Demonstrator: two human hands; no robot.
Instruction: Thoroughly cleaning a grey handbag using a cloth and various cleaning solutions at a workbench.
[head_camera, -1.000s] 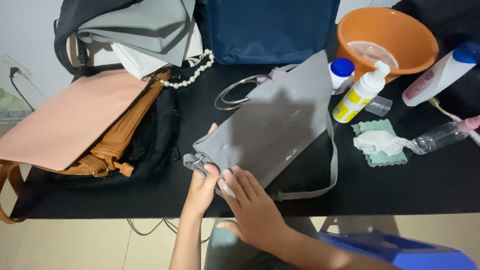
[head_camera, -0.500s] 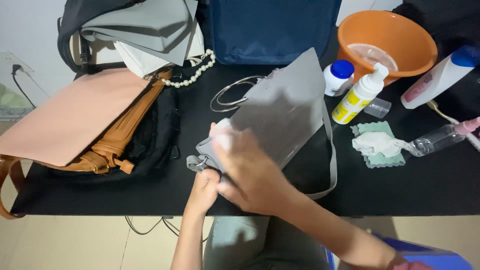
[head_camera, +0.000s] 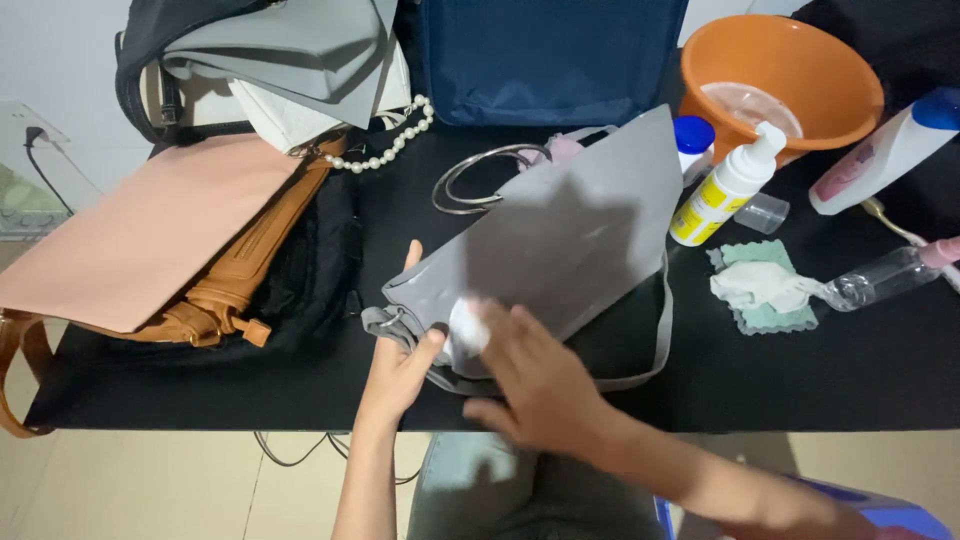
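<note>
Both hands work on a grey handbag (head_camera: 570, 240) lying flat near the front edge of a black tabletop (head_camera: 860, 370). Left hand (head_camera: 400, 355) grips the bag's lower left corner, thumb on top and fingers curled under the edge beside a metal ring. Right hand (head_camera: 535, 375) lies spread, fingers extended, pressing a small white cloth (head_camera: 468, 325) against the bag's grey face close to that same corner. Round metal handles (head_camera: 478, 178) project from the bag's upper left end, and its grey strap (head_camera: 662, 335) loops along the right side. Left of the bag: a tan leather bag (head_camera: 235, 285) beneath a flat pink one (head_camera: 150, 225), with a string of white beads (head_camera: 392, 145) above. Behind: a navy blue bag (head_camera: 550, 55). Right of the grey handbag: an orange basin (head_camera: 780, 80), a white pump bottle with yellow label (head_camera: 725, 185), a white bottle with blue cap (head_camera: 890, 150), a green cloth (head_camera: 765, 290) carrying a crumpled white wipe, and a clear spray bottle (head_camera: 890, 278) lying on its side.
</note>
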